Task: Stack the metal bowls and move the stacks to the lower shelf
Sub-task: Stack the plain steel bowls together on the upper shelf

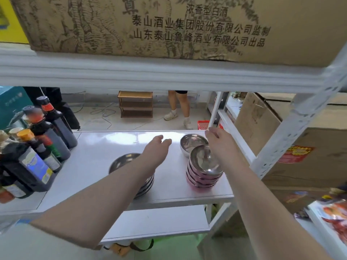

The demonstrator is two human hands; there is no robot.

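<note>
On the white middle shelf stand two stacks of metal bowls: a tall stack at the right and a lower stack partly hidden under my left forearm. A single metal bowl rests behind the tall stack. My left hand reaches over the shelf between the stacks, fingers loosely apart and empty. My right hand hovers above the tall stack, close to the single bowl, fingers apart and holding nothing. The lower shelf shows below the front edge.
Several dark sauce bottles crowd the left of the shelf. A big printed cardboard box sits on the shelf above. White perforated uprights and more cartons stand at the right. A person's legs are behind.
</note>
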